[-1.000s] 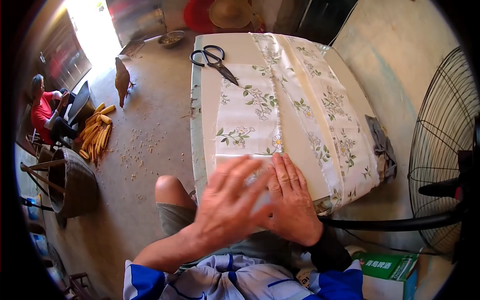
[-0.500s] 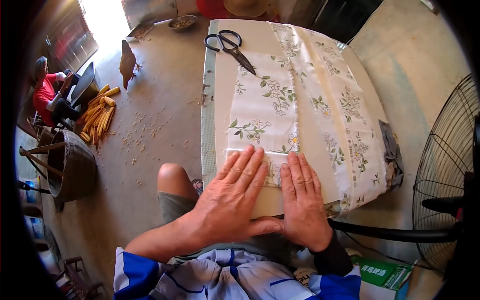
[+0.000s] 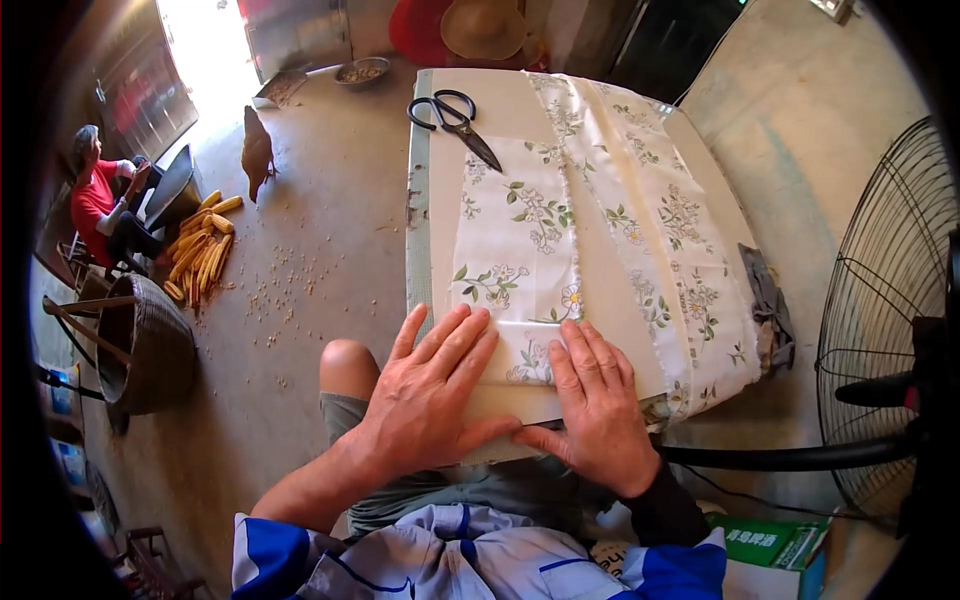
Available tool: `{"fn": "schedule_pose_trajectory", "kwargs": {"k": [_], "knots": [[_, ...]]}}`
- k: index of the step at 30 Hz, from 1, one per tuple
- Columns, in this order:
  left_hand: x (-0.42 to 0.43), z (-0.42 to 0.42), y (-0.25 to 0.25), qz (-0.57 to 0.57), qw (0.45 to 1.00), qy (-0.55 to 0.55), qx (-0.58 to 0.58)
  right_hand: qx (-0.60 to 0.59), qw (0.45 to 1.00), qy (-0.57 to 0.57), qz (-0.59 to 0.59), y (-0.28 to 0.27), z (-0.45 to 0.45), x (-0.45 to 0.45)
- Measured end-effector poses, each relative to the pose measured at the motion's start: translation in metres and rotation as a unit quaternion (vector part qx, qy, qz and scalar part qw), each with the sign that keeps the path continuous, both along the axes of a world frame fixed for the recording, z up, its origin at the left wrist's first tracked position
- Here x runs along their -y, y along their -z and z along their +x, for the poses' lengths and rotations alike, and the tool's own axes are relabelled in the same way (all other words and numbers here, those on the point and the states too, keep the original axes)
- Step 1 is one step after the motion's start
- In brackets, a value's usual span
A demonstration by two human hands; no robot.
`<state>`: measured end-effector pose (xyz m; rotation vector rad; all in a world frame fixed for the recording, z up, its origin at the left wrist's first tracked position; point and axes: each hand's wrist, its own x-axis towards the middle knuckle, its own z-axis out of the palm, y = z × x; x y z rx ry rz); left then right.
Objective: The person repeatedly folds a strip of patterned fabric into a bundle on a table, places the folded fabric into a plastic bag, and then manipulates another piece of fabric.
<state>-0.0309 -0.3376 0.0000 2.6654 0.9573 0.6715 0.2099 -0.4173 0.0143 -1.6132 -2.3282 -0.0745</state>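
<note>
A strip of white floral cloth (image 3: 515, 215) lies lengthwise on the board-topped table (image 3: 614, 310), its near end folded over. My left hand (image 3: 425, 390) rests flat at the left side of that fold, fingers spread. At the fold's right corner lies my right hand (image 3: 600, 415), fingers stretched forward and palm down. The two thumbs almost meet near the table's front edge. Black-handled scissors (image 3: 463, 128) lie at the strip's far end, blade tips pointing toward the cloth. A longer floral cloth (image 3: 690, 265) runs along the right side of the table.
A grey cloth (image 3: 768, 305) hangs at the table's right edge, near a wire-caged fan (image 3: 870, 330). On the floor to the left are corn cobs (image 3: 203, 250), scattered kernels, a basket (image 3: 145, 350) and a hen (image 3: 257, 155). A person in red (image 3: 95, 205) sits beyond.
My left hand has shifted left and its fingers have spread. My right hand has moved slightly left and down, showing more of the folded end. The camera view has tilted a little.
</note>
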Motion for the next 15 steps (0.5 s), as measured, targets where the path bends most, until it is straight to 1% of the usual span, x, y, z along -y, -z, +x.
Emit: {"fn": "schedule_pose_trajectory", "kwargs": {"k": [4,7,10,15], "knots": [[0.022,-0.002,-0.002,-0.004,1.0,-0.008,0.011,0.002,1.0,-0.008,0.011,-0.003,0.002,0.014],[0.033,-0.004,0.001,0.005,1.0,-0.015,0.022,-0.028,0.999,-0.02,0.012,-0.004,0.008,0.021],[0.036,-0.005,0.003,0.009,0.999,-0.019,0.041,-0.013,0.999,-0.032,0.034,-0.006,0.013,0.024],[0.029,-0.008,-0.002,0.0,0.998,-0.013,0.065,-0.075,0.996,-0.046,0.032,-0.008,0.02,0.023]]}}
